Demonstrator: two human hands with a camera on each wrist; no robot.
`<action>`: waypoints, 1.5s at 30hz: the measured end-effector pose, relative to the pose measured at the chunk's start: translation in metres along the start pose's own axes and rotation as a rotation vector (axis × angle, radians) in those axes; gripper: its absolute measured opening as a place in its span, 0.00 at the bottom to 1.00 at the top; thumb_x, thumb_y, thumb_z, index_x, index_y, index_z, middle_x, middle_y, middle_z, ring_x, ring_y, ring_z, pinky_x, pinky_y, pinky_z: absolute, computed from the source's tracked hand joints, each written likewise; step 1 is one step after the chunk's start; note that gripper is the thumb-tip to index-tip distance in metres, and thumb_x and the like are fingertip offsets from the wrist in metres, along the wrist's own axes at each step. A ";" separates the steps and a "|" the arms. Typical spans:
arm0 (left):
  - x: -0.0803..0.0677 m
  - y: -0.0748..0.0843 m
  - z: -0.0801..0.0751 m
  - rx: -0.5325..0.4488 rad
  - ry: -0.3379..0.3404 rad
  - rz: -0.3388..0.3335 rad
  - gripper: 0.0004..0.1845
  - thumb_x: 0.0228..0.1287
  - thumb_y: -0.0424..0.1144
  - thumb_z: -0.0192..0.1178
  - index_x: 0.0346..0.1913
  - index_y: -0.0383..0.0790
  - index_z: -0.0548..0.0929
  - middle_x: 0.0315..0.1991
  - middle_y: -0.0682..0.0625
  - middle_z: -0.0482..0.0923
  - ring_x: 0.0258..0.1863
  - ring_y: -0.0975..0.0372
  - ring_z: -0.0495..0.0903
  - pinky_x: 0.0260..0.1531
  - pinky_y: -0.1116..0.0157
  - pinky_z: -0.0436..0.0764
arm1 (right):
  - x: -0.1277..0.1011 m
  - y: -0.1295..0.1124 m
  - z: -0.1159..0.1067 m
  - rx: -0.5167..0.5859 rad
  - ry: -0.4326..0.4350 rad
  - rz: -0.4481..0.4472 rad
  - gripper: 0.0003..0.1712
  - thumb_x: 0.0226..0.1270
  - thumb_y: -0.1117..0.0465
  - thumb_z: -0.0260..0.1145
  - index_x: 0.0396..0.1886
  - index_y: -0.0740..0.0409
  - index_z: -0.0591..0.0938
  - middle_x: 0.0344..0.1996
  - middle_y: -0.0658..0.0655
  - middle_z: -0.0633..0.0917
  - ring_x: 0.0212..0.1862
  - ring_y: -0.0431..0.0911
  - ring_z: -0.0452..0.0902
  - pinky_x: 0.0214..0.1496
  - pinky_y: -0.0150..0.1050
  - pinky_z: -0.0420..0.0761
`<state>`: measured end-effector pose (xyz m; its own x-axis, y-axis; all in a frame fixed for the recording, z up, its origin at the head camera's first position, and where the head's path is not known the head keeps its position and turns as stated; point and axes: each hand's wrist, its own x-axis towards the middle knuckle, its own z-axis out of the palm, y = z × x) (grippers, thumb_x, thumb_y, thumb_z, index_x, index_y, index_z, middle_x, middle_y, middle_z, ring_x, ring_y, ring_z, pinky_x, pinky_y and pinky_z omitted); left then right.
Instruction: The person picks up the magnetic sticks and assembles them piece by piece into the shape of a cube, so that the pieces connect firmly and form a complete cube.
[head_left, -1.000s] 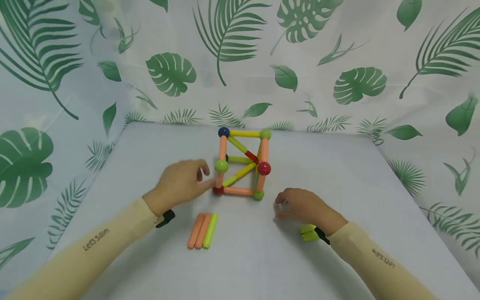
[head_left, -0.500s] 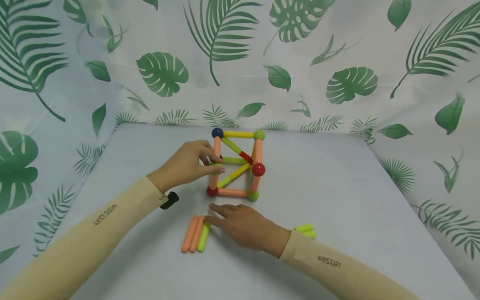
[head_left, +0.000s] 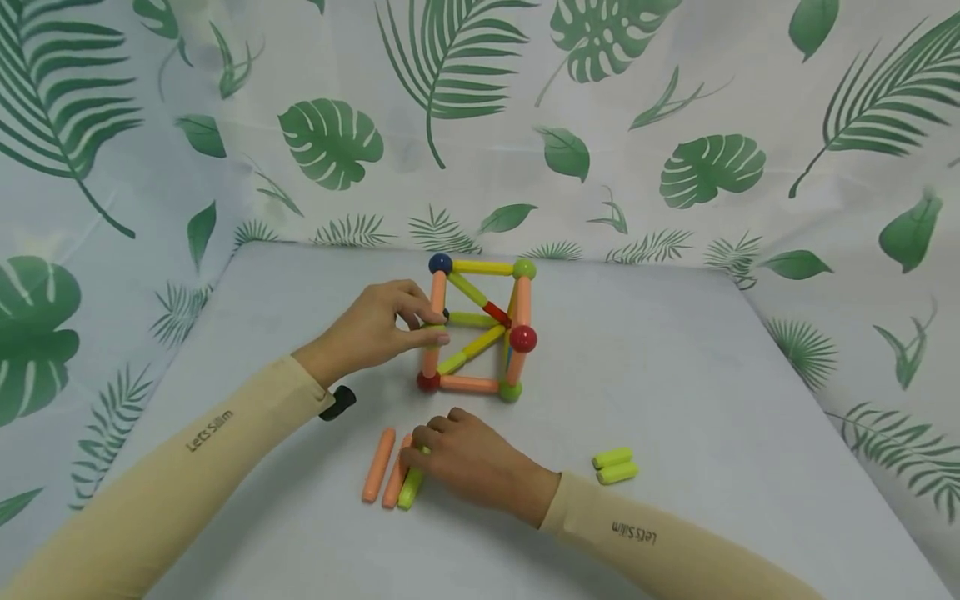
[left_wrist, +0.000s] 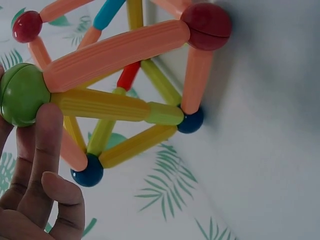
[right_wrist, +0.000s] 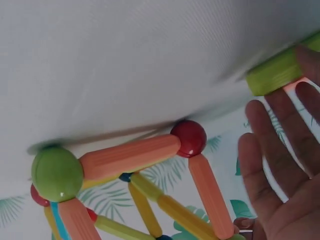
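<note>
Lime-green plastic is what the right hand is working at: its fingers curl down over the upper end of the green rod, which lies on the counter as the nearest to this hand of three loose rods, two orange rods just beyond it. In the right wrist view the rod's end pokes out past the fingertips, so the grip looks like a light pinch rather than a full wrap, though blur there makes this hard to judge.

The left hand steadies the rod-and-ball frame, standing just ahead of the right hand; thumb and forefinger pinch a green ball at the frame's near left upright.

To do this well, I would lift the green rod straight up and clear of its orange neighbours before swinging it, since these pieces look magnetic and may drag along. The pinch is best placed near the rod's middle, leaving both ends free to meet a ball. The left hand should hold the ball firmly but without pushing sideways, as the frame stands on only a few small balls and could skew or tip. Two short green pieces lie well off to the right of the right hand.
</note>
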<state>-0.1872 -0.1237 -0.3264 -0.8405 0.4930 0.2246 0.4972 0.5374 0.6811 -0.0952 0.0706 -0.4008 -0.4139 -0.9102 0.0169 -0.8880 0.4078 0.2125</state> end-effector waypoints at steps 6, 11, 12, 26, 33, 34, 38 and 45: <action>-0.001 0.000 0.002 -0.032 0.005 0.007 0.11 0.61 0.48 0.73 0.44 0.50 0.92 0.40 0.57 0.79 0.38 0.60 0.76 0.36 0.58 0.76 | -0.007 -0.004 -0.001 -0.032 -0.029 -0.056 0.05 0.71 0.56 0.69 0.44 0.43 0.86 0.37 0.44 0.83 0.35 0.38 0.77 0.38 0.33 0.74; -0.001 -0.003 0.004 -0.052 0.012 0.012 0.12 0.61 0.48 0.73 0.45 0.51 0.92 0.41 0.57 0.78 0.37 0.60 0.75 0.36 0.58 0.75 | -0.021 0.004 -0.010 0.021 -0.183 0.051 0.00 0.66 0.55 0.71 0.35 0.44 0.87 0.28 0.43 0.79 0.29 0.38 0.73 0.33 0.34 0.72; -0.001 -0.004 0.004 -0.053 0.015 0.013 0.12 0.61 0.48 0.73 0.45 0.51 0.92 0.41 0.57 0.78 0.37 0.60 0.75 0.36 0.58 0.75 | -0.023 0.007 -0.013 0.044 -0.208 0.074 0.01 0.64 0.55 0.72 0.34 0.44 0.87 0.27 0.43 0.79 0.28 0.38 0.72 0.33 0.35 0.72; -0.003 -0.007 0.005 -0.025 0.031 0.059 0.12 0.62 0.43 0.73 0.48 0.46 0.91 0.42 0.55 0.78 0.37 0.57 0.76 0.35 0.59 0.75 | -0.027 0.086 -0.097 0.127 0.301 0.315 0.12 0.61 0.55 0.71 0.40 0.56 0.90 0.35 0.51 0.88 0.36 0.45 0.80 0.43 0.43 0.80; -0.004 -0.008 0.008 -0.058 0.044 0.038 0.13 0.61 0.46 0.73 0.47 0.48 0.92 0.43 0.56 0.78 0.38 0.59 0.74 0.35 0.59 0.74 | -0.020 0.105 -0.090 0.132 0.285 0.380 0.13 0.62 0.56 0.71 0.42 0.57 0.91 0.33 0.51 0.88 0.37 0.45 0.82 0.60 0.48 0.76; -0.005 -0.008 0.008 -0.059 0.049 0.038 0.14 0.61 0.47 0.73 0.48 0.48 0.91 0.43 0.56 0.78 0.37 0.59 0.74 0.35 0.59 0.74 | -0.019 0.107 -0.089 0.128 0.270 0.389 0.13 0.62 0.55 0.71 0.42 0.57 0.91 0.34 0.51 0.88 0.38 0.46 0.83 0.63 0.50 0.75; -0.007 -0.010 0.009 -0.074 0.061 0.041 0.14 0.62 0.47 0.73 0.48 0.48 0.91 0.43 0.56 0.78 0.37 0.57 0.74 0.35 0.59 0.74 | -0.017 0.111 -0.087 0.109 0.203 0.403 0.14 0.63 0.55 0.72 0.45 0.56 0.91 0.37 0.52 0.88 0.45 0.50 0.83 0.64 0.53 0.73; -0.010 -0.013 0.006 -0.096 0.052 0.014 0.15 0.63 0.46 0.72 0.51 0.47 0.90 0.44 0.56 0.78 0.40 0.55 0.78 0.40 0.57 0.73 | -0.013 0.111 -0.086 0.080 0.143 0.414 0.13 0.63 0.54 0.73 0.44 0.54 0.91 0.36 0.50 0.87 0.43 0.48 0.81 0.46 0.47 0.78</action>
<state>-0.1836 -0.1314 -0.3414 -0.8450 0.4626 0.2683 0.4879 0.4615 0.7409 -0.1708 0.1213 -0.2937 -0.7111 -0.6676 0.2204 -0.6683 0.7392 0.0828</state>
